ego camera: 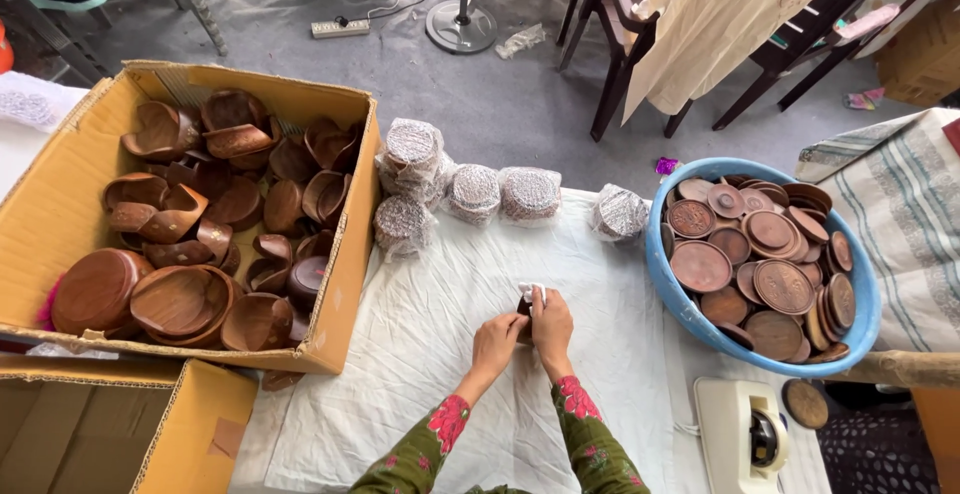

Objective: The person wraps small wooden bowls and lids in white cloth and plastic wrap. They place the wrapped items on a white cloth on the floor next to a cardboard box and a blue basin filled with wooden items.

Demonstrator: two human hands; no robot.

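Hands, the left hand (495,334) and right hand (551,322), both grip a small dark wooden piece (524,306) with white wrap (533,292) over the worktop (420,354), left of the blue basin (668,284); loose wrap could probably let it slip out.

Bare white cloth (430,354) lies open around the hands (525,332), hemmed by cardboard box (345,254) and blue basin (668,284).
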